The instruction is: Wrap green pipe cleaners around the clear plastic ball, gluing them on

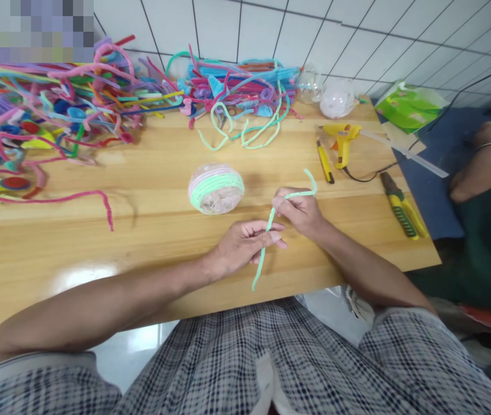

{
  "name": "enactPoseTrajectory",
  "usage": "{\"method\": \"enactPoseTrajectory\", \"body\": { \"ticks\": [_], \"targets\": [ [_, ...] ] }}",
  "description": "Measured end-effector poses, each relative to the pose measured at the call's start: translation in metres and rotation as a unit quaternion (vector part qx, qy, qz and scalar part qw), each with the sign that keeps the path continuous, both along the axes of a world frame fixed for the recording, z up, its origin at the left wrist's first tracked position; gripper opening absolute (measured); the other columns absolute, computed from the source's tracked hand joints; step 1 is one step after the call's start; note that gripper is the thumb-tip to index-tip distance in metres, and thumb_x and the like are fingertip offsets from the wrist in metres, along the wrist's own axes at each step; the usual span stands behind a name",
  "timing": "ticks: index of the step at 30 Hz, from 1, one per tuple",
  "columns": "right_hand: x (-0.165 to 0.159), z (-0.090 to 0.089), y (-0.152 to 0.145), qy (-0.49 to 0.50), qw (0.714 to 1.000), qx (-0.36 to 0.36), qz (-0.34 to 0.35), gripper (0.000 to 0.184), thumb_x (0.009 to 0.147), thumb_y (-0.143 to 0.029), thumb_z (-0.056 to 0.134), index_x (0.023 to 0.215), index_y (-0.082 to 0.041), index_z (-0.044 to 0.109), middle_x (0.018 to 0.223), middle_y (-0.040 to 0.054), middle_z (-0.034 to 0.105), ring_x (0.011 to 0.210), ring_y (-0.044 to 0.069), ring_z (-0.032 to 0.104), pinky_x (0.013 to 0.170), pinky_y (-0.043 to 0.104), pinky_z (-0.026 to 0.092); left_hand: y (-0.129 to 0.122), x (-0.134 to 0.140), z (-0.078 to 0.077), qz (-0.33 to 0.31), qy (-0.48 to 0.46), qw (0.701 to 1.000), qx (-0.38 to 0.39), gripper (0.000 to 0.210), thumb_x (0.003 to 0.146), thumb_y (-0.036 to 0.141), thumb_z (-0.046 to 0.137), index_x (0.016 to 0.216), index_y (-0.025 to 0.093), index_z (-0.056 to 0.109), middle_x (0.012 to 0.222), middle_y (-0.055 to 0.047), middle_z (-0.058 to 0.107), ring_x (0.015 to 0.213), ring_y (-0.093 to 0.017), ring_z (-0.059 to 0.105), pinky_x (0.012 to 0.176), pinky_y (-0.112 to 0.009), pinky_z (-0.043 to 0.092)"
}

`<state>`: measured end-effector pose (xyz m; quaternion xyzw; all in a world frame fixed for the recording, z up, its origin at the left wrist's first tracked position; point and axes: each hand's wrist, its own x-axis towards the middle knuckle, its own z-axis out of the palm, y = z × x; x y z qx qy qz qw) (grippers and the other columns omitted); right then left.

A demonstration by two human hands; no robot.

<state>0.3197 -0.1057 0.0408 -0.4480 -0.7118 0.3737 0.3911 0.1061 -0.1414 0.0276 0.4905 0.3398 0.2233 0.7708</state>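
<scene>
A mint-green pipe cleaner [259,269] is stretched between both hands above the front of the table. My left hand [245,245] pinches it near its middle, thumb on top, with the lower end hanging free. Higher up, my right hand [298,210] is closed on the same pipe cleaner, whose upper end bends over and curls up. Just beyond the hands sits a round ball [216,189] wrapped in bands of pale pink and mint-green, its lower front a bare, translucent patch. Neither hand touches the ball.
Tangled coloured pipe cleaners [76,109] cover the back left. Loose mint-green pipe cleaners [256,141] lie mid-back. On the right are a yellow glue gun [343,141], a utility knife [325,162], pliers [401,207], clear balls [337,99] and a green packet [410,108]. Another person [483,230] sits at right.
</scene>
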Motion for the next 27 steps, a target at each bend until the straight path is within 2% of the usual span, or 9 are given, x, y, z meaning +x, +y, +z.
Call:
{"method": "enactPoseTrajectory", "body": {
  "ticks": [3,7,10,13,15,18,21,25,27],
  "targets": [
    [-0.001,-0.002,0.002,0.048,0.997,-0.057,0.003,0.073,0.099,-0.081,0.070,0.055,-0.023,0.062,0.059,-0.0001,0.059,0.058,0.014,0.053,0.060,0.033,0.040,-0.003,-0.001,0.000,0.006,0.015,1.000,0.019,0.057,0.094,0.060,0.078,0.130,0.016,0.083,0.110,-0.011,0.089,0.050,-0.005,0.044,0.051,-0.022,0.041],
    [-0.004,-0.005,0.006,0.113,0.982,-0.148,0.018,0.074,0.089,-0.082,0.080,0.049,-0.023,0.060,0.050,-0.0020,0.054,0.051,0.013,0.050,0.055,0.031,0.038,-0.006,-0.001,0.007,0.030,0.044,0.994,0.091,0.043,0.096,0.056,0.076,0.111,0.018,0.090,0.105,-0.008,0.089,0.054,-0.007,0.045,0.052,-0.023,0.037],
    [-0.003,-0.008,0.011,0.116,0.976,-0.180,0.044,0.074,0.087,-0.084,0.081,0.052,-0.022,0.062,0.050,-0.0015,0.055,0.051,0.013,0.051,0.055,0.030,0.039,-0.007,-0.001,0.011,0.035,0.061,0.991,0.117,0.043,0.096,0.059,0.076,0.101,0.019,0.091,0.091,-0.004,0.085,0.060,-0.009,0.044,0.055,-0.023,0.035],
    [0.001,-0.011,0.017,0.120,0.978,-0.171,0.019,0.072,0.086,-0.087,0.081,0.058,-0.021,0.066,0.058,0.0003,0.061,0.057,0.013,0.053,0.057,0.029,0.042,-0.006,-0.001,0.011,0.022,0.058,0.994,0.092,0.043,0.092,0.058,0.082,0.104,0.017,0.088,0.079,-0.001,0.078,0.059,-0.008,0.043,0.056,-0.022,0.035],
    [0.002,-0.011,0.019,0.140,0.976,-0.169,-0.002,0.071,0.085,-0.086,0.082,0.061,-0.022,0.067,0.061,-0.0004,0.060,0.057,0.013,0.052,0.056,0.029,0.042,-0.004,-0.001,0.008,0.012,0.026,0.998,0.059,0.048,0.092,0.060,0.084,0.111,0.016,0.085,0.088,-0.003,0.083,0.056,-0.007,0.044,0.054,-0.022,0.037],
    [0.001,-0.009,0.017,0.156,0.973,-0.169,0.005,0.068,0.086,-0.084,0.083,0.066,-0.021,0.067,0.063,-0.0019,0.058,0.055,0.012,0.050,0.054,0.028,0.042,0.000,0.000,0.003,0.012,-0.056,0.998,-0.003,0.061,0.098,0.071,0.075,0.119,0.015,0.079,0.112,-0.012,0.088,0.051,-0.006,0.049,0.050,-0.024,0.041],
    [-0.002,-0.004,0.011,0.136,0.978,-0.155,0.025,0.064,0.091,-0.081,0.080,0.071,-0.021,0.069,0.066,-0.0021,0.059,0.055,0.011,0.051,0.055,0.028,0.043,0.004,0.002,0.003,0.023,-0.102,0.993,-0.046,0.066,0.096,0.075,0.077,0.122,0.015,0.077,0.118,-0.015,0.088,0.051,-0.005,0.051,0.050,-0.023,0.041],
    [-0.006,0.001,0.003,0.092,0.992,-0.085,0.005,0.062,0.094,-0.079,0.079,0.072,-0.022,0.070,0.069,-0.0014,0.063,0.061,0.012,0.056,0.061,0.029,0.046,0.007,0.004,0.006,0.037,-0.085,0.993,-0.066,0.065,0.086,0.070,0.090,0.120,0.016,0.080,0.115,-0.012,0.088,0.055,-0.004,0.050,0.053,-0.021,0.043],
    [-0.006,0.002,0.002,0.075,0.995,-0.066,0.003,0.063,0.095,-0.080,0.077,0.070,-0.022,0.070,0.069,-0.0010,0.063,0.062,0.013,0.056,0.062,0.030,0.046,0.007,0.004,0.006,0.041,-0.065,0.996,-0.055,0.061,0.087,0.065,0.089,0.123,0.016,0.081,0.110,-0.010,0.088,0.054,-0.005,0.050,0.055,-0.022,0.044]
  ]
}}
